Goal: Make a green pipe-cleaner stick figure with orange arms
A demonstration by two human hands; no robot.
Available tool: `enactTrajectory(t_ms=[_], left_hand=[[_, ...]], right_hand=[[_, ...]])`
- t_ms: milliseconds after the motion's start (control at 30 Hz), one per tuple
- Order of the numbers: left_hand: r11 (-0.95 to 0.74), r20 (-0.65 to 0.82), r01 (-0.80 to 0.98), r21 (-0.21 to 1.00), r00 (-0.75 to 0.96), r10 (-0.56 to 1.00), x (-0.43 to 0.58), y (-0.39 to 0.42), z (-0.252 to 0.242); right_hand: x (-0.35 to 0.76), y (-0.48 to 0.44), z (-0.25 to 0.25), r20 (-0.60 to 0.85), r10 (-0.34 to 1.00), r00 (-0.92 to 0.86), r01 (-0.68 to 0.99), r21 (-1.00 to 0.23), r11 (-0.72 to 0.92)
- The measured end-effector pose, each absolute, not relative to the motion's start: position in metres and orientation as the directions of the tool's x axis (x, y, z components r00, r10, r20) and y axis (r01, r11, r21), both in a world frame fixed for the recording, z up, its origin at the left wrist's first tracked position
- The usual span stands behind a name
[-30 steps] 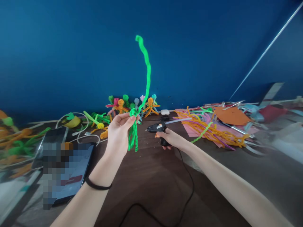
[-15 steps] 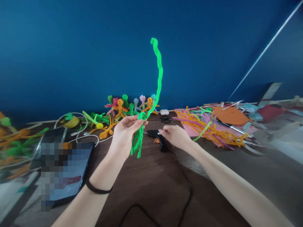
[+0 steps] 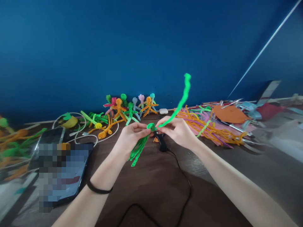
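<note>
Between thumb and fingers, my left hand (image 3: 131, 135) pinches a green pipe-cleaner figure (image 3: 139, 150) by its coiled top, with several twisted strands hanging below. From that coil a long bright green pipe cleaner (image 3: 183, 99) runs out to the right and up, its tip bent over. My right hand (image 3: 176, 130) pinches this strand close to the coil. Both hands are raised over the table, near each other. Behind and under them a black glue gun (image 3: 162, 143) lies on the table, partly hidden by my right hand.
Finished pipe-cleaner figures (image 3: 119, 105) stand along the blue wall. Orange pipe cleaners (image 3: 210, 132) and an orange sheet (image 3: 229, 115) lie to the right. A tablet-like device (image 3: 71, 179) rests at the left beside a white cable (image 3: 97, 138). The black cord (image 3: 189, 189) trails toward me.
My right hand has moved from beside the glue gun to the strand and now pinches it. The green figure has shifted slightly right and down, and the strand leans further right.
</note>
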State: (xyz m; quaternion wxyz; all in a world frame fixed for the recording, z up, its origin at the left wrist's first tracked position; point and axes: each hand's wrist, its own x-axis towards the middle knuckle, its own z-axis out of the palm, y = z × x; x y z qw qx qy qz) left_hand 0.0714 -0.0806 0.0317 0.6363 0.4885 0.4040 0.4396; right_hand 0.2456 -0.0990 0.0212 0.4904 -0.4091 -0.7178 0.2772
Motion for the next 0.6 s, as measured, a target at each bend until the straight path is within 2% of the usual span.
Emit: enactTrajectory(t_ms=[200, 333, 600], left_hand=[[0.130, -0.118, -0.021, 0.991, 0.293, 0.949, 0.0699, -0.0812, 0.0305], [0.117, -0.108, -0.007, 0.993, 0.333, 0.937, 0.0698, -0.0810, 0.0274], [0.163, -0.160, 0.025, 0.986, 0.396, 0.904, 0.0707, -0.0831, 0.0261]], right_hand=[[0.2437, -0.1018, 0.0228, 0.531, 0.798, -0.286, 0.414, -0.682, 0.603], [0.2429, -0.1010, 0.0232, 0.612, 0.715, -0.337, 0.403, -0.593, 0.697], [0.2460, -0.0987, 0.0202, 0.639, 0.664, -0.389, 0.426, -0.514, 0.744]])
